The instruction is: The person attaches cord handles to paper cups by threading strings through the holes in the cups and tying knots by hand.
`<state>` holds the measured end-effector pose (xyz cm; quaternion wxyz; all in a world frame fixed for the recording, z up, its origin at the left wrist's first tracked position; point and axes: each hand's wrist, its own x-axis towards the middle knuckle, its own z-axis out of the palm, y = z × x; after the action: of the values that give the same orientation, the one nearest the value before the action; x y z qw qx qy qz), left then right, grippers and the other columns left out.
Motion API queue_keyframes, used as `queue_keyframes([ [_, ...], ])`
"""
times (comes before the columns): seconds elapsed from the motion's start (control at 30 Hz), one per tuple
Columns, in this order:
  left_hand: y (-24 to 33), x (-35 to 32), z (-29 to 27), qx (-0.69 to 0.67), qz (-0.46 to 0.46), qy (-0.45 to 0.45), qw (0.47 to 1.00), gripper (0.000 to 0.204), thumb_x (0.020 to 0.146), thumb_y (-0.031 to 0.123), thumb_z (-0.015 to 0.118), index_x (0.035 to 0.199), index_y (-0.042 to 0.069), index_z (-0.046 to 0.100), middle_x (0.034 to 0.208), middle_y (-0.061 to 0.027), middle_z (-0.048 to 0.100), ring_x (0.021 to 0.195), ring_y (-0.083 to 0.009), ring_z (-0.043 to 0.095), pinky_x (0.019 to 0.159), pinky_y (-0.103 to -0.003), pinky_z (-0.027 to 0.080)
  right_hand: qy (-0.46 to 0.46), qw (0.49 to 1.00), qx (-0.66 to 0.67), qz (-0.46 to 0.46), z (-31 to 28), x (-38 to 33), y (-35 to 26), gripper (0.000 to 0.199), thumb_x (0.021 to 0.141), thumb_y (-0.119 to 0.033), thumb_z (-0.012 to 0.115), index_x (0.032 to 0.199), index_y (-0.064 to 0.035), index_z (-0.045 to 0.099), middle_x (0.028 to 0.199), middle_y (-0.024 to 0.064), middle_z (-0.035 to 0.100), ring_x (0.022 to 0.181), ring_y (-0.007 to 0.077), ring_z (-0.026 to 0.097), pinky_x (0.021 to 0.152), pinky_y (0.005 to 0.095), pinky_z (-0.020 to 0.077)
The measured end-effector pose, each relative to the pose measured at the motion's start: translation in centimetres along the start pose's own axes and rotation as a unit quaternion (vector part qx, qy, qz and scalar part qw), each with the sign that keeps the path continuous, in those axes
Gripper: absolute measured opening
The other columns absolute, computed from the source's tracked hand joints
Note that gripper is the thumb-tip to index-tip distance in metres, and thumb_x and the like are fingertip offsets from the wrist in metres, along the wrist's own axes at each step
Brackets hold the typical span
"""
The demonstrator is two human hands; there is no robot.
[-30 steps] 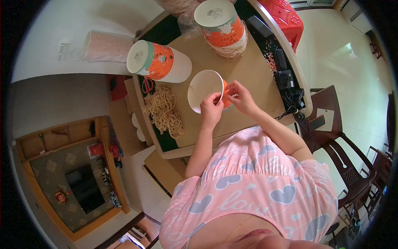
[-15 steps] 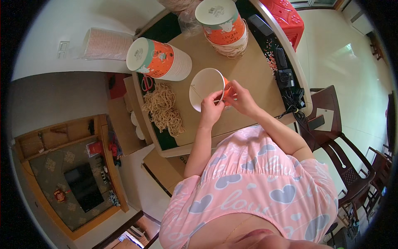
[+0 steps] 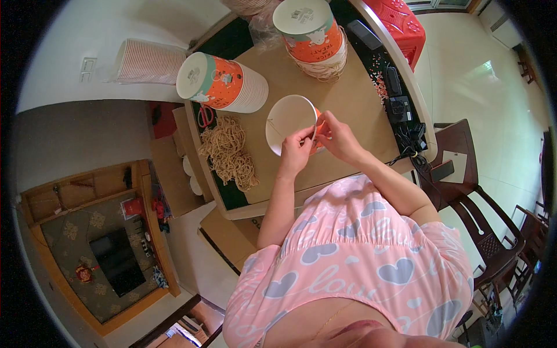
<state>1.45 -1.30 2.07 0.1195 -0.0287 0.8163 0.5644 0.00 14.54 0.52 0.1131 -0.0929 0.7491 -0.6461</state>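
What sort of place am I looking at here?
Probably a home, perhaps a living or dining area: a flat black television, dark wooden chairs and a red plastic stool suggest it.

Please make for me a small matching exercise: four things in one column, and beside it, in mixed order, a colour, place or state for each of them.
1. Paper cup being held
2. String pile
3. Scissors
4. Phone

A. Lying on a dark brown chair
B. Red-handled
C. Tan, loosely tangled
D. Mouth open, white inside showing

Right pairs: 1-D, 2-C, 3-B, 4-A
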Motion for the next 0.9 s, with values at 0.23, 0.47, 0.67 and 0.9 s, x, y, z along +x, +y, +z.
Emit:
queue_keyframes([
  [0.23, 1.0, 0.4, 0.4, 0.057, -0.025, -0.038, 0.997, 0.020, 0.083, 0.003, 0.056, 0.101, -0.001, 0.065, 0.089, -0.0101, 0.068, 0.081, -0.0157, 0.064, 0.074, -0.028, 0.050, -0.007, 0.999, -0.023, 0.023, -0.3, -0.2, 1.2, 0.028, 0.076, -0.001, 0.061, 0.099, -0.0049, 0.045, 0.075, 0.0164, 0.062, 0.072, 0.0310, 0.064, 0.062, 0.0383, 0.0485],
  [0.47, -1.0, 0.2, 1.3, 0.211, 0.047, -0.009, 0.976, 0.010, 0.081, 0.010, 0.059, 0.086, 0.003, 0.064, 0.080, -0.0176, 0.064, 0.076, -0.0346, 0.062, 0.067, -0.039, 0.049, -0.011, 0.998, -0.027, 0.054, -0.1, -0.5, 3.6, 0.024, 0.078, -0.008, 0.065, 0.094, -0.0036, 0.048, 0.077, 0.0147, 0.063, 0.071, 0.0244, 0.064, 0.060, 0.0357, 0.0485],
  [0.67, -1.3, -0.5, 0.3, 0.146, 0.000, 0.029, 0.989, 0.011, 0.085, 0.011, 0.056, 0.090, 0.002, 0.060, 0.077, -0.0146, 0.064, 0.073, -0.0272, 0.064, 0.066, -0.035, 0.049, 0.032, 0.998, -0.043, 0.020, -0.5, -0.4, 2.9, 0.024, 0.078, -0.011, 0.067, 0.097, -0.0045, 0.054, 0.080, 0.0119, 0.062, 0.068, 0.0225, 0.062, 0.061, 0.0338, 0.0490],
  [0.9, -0.1, -0.7, -0.2, 0.075, 0.054, 0.088, 0.992, 0.007, 0.084, 0.006, 0.058, 0.089, 0.002, 0.060, 0.079, -0.0121, 0.065, 0.071, -0.0246, 0.065, 0.063, -0.033, 0.050, -0.063, 0.954, -0.243, -0.167, -1.0, 1.8, -0.6, 0.012, 0.078, -0.010, 0.065, 0.089, -0.0063, 0.063, 0.082, 0.0104, 0.057, 0.072, 0.0247, 0.060, 0.064, 0.0333, 0.0484],
])
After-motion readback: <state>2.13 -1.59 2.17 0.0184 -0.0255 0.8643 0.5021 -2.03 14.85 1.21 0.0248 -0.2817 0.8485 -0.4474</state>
